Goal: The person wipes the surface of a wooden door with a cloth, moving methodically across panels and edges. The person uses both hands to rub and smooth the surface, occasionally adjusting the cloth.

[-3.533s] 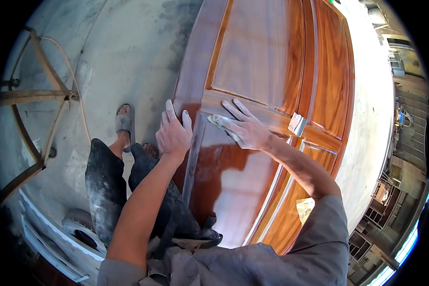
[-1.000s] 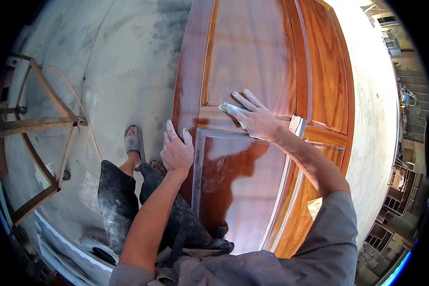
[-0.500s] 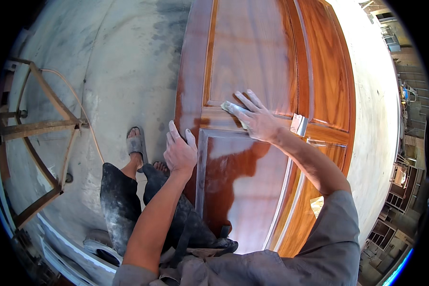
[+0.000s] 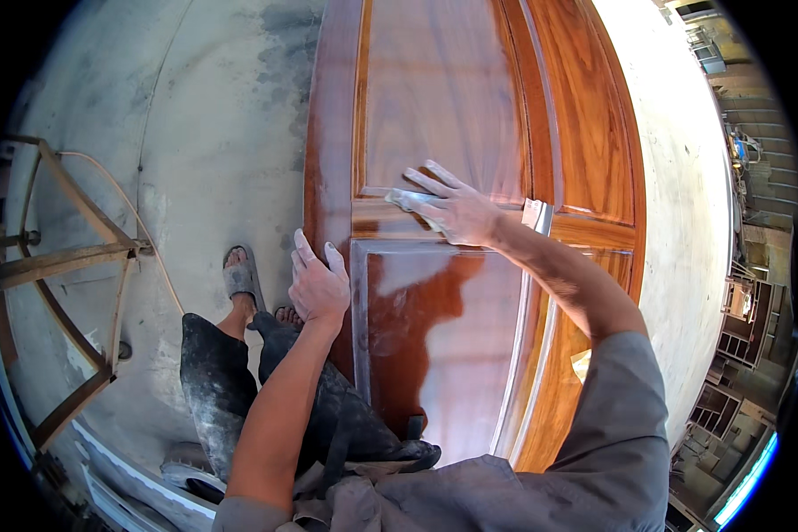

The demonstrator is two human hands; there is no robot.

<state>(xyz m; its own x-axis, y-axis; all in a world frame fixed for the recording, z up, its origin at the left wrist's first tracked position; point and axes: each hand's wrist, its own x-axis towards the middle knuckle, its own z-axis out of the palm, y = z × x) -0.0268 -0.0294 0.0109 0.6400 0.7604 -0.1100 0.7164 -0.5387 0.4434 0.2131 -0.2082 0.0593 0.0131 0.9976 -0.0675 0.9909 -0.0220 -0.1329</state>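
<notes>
A glossy reddish-brown wooden panel door [image 4: 330, 133] lies in front of me, with whitish dust over much of its surface. My right hand [image 4: 461, 215] lies on the cross rail between two panels, powdery white on the fingers. Under its fingers it presses a pale folded sheet that looks like sandpaper [image 4: 410, 200]; some fingers stretch past it. At the door's left edge is my left hand [image 4: 317, 285], also dusty, with thumb and fingers apart and nothing visible in it. Whether it touches the edge I cannot tell.
Right of my right hand, a small pale folded piece [image 4: 532, 213] lies beside a metallic strip. A yellowish sheet [image 4: 582, 363] is partly behind my right sleeve. A wooden frame [image 4: 62, 264] stands on the left of the concrete floor, near a thin hose [image 4: 142, 222].
The view has shifted, so the door and both hands appear farther left. Against the door, my right hand and the sandpaper have barely moved along the rail. My left hand stays by the edge.
</notes>
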